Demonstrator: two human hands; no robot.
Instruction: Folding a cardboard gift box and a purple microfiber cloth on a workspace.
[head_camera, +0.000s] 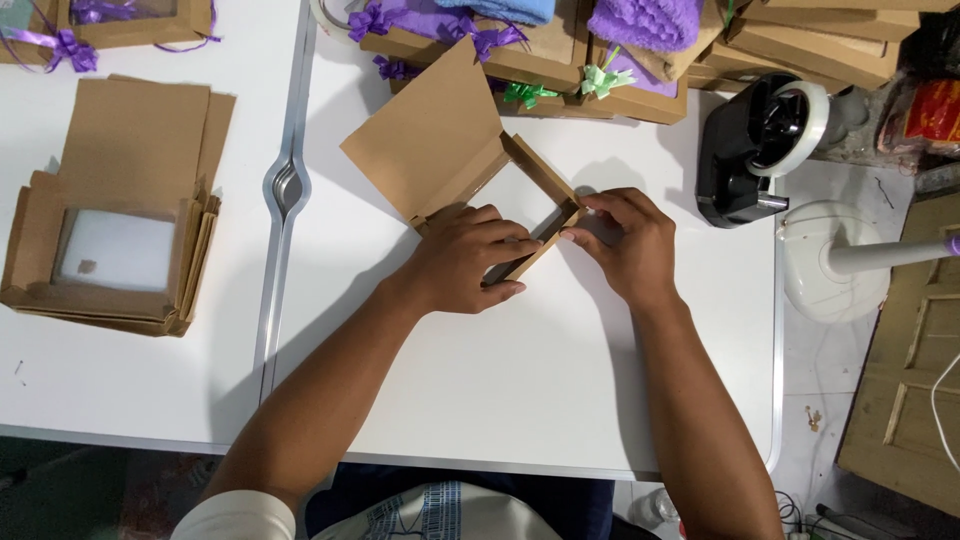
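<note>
left hand (468, 258) flat on box (470, 165), fingers gripping its near wall | right hand (622, 240) fingers pinching box corner | bare bench (520, 380) nearer than box | tape dispenser (760, 150) right of box

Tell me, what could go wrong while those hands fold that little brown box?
The right hand pinches one corner of the cardboard box; too much pressure might crease it. The left hand covers the other wall, so a tab could slip unseen. The open lid might catch the ribboned boxes behind.
</note>
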